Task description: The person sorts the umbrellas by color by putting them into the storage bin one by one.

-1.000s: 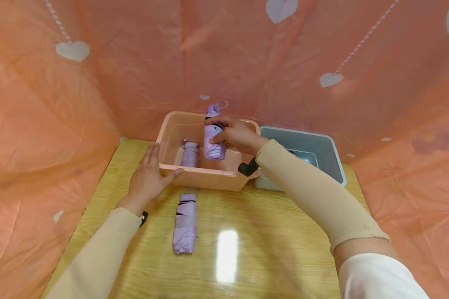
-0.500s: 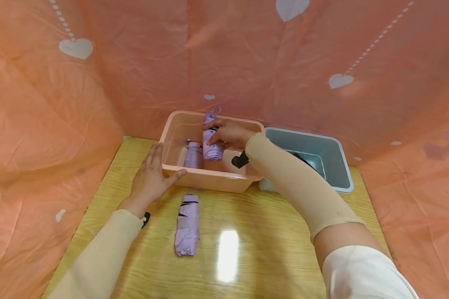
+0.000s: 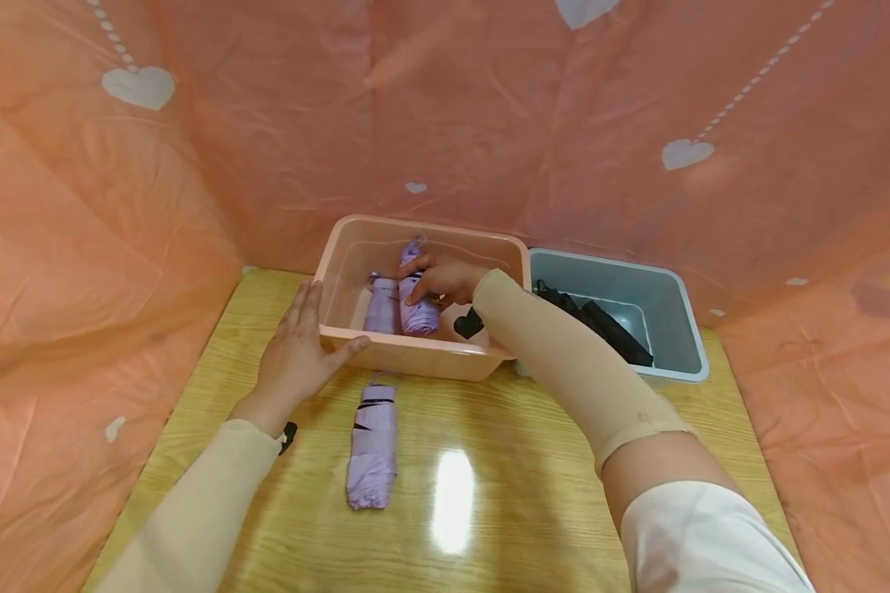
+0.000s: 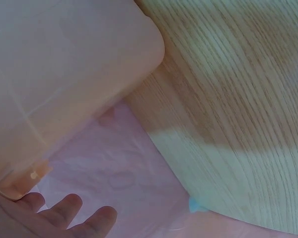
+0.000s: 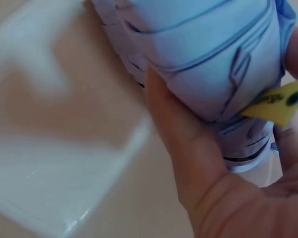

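My right hand [image 3: 448, 280] grips a folded lilac umbrella [image 3: 418, 306] inside the peach plastic bin [image 3: 408, 354]. In the right wrist view the thumb and fingers wrap the umbrella [image 5: 203, 54], and a yellow tag [image 5: 278, 104] sticks out from it. A second lilac umbrella [image 3: 381, 309] lies in the bin just left of the held one. My left hand [image 3: 293, 350] rests against the bin's left front corner, fingers straight and thumb along the front rim. In front of the bin, a third lilac umbrella [image 3: 372, 449] lies on the table.
A grey bin [image 3: 663, 313] stands against the peach bin's right side, with black folded umbrellas [image 3: 608, 328] in it, partly behind my right forearm. The wooden table [image 3: 304, 527] is bounded by orange cloth [image 3: 282, 148] with pale hearts at the back and sides.
My right hand has lowered its umbrella into the peach bin, beside the one lying there. The forearm has shifted left, uncovering more of the black umbrellas. My left hand stays on the bin.
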Motion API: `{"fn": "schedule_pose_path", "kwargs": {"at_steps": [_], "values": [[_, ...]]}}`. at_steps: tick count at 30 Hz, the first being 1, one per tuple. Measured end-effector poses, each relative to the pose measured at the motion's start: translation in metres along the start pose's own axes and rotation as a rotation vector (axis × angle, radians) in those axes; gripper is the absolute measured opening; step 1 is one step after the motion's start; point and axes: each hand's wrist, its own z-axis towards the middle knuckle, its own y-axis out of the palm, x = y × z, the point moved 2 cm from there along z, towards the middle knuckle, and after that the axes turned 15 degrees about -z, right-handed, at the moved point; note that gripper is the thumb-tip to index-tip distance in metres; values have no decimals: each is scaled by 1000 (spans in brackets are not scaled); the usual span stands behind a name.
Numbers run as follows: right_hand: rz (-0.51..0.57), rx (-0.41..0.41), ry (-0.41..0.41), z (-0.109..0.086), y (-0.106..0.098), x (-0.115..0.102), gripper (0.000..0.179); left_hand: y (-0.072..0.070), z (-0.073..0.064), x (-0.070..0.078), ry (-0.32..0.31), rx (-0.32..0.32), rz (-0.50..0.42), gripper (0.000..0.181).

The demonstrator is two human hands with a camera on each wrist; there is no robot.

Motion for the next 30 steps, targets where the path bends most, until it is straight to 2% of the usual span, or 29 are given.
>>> {"fn": "schedule_pose_path", "kwargs": {"at_steps": [4, 15, 23, 30], "values": [[-23, -9, 33, 5, 3, 8, 61, 1, -2, 2, 11, -6, -1, 115], [-6, -12, 89, 18, 13, 30, 61, 4, -7, 5, 31, -5, 7, 115], [-22, -45, 72, 21, 18, 41, 57, 4, -10, 6, 31, -7, 18, 115], [-50, -41, 67, 22, 19, 52, 56, 7, -10, 7, 37, -17, 15, 114]]}}
